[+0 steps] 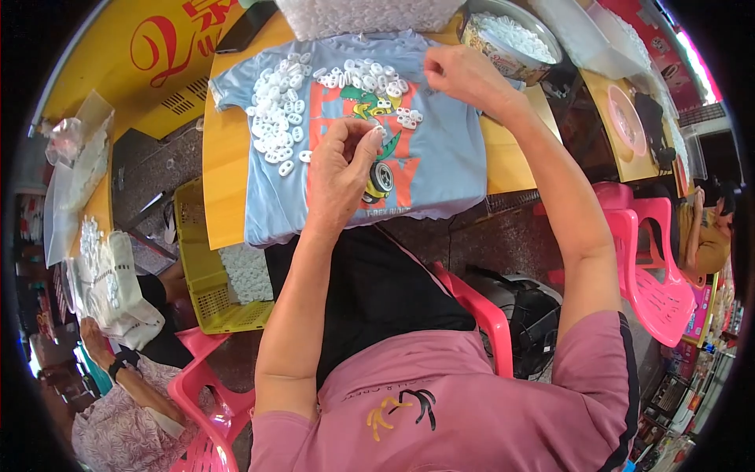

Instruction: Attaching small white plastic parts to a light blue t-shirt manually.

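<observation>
My left hand (340,169) is closed in a pinch over the middle of a blue-grey T-shirt (448,157) laid flat on the table. Between its thumb and fingertips sits a small white plastic piece (378,130). My right hand (468,77) hovers at the shirt's upper right, fingers curled together; whatever they hold, if anything, is hidden. White oval pieces with two holes lie in a heap (274,110) on the shirt's left side. More form a smaller pile (366,76) above the printed picture. A few pieces with red marks (409,118) rest right of my left fingertips.
A clear bin of white pieces (366,17) stands at the table's far edge, beside a round tin (511,39) full of them. A dark phone (246,28) lies far left. Below is a yellow crate (200,259). Another person (130,393) sits at left; pink chairs (649,267) stand right.
</observation>
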Demonstrator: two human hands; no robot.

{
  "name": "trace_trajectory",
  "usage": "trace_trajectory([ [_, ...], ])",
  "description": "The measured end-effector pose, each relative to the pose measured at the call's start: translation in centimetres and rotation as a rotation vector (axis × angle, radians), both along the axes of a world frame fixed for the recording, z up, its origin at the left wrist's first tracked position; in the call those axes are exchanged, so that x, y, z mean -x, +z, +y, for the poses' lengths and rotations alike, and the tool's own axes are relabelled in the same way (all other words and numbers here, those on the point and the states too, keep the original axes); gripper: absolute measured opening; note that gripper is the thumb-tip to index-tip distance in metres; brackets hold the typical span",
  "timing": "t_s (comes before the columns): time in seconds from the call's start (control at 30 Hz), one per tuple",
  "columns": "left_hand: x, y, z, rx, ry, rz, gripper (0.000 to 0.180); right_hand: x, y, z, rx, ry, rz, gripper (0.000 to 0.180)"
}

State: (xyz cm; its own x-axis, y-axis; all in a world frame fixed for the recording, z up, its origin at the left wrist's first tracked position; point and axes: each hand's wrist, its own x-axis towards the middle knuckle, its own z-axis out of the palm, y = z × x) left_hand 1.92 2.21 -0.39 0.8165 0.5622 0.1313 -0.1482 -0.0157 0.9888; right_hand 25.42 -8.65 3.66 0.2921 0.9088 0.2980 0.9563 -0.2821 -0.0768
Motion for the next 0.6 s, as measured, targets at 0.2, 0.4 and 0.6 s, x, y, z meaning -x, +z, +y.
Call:
trace_trajectory([
  [0.2,0.1,0.2,-0.2,-0.004,-0.006,0.023,0.019,-0.2,-0.4,-2.3,-0.180,-0.117,0.587,0.023],
  [0.4,0.3,-0.1,0.0,-0.007,-0.010,0.016,0.020,1.7,0.6,-4.1,-0.251,-0.103,1.057,0.023],
  [0.6,0.0,-0.1,0.2,-0.051,-0.023,0.043,0.017,2.8,0.5,-5.2,-0.322,-0.065,1.240,0.025],
])
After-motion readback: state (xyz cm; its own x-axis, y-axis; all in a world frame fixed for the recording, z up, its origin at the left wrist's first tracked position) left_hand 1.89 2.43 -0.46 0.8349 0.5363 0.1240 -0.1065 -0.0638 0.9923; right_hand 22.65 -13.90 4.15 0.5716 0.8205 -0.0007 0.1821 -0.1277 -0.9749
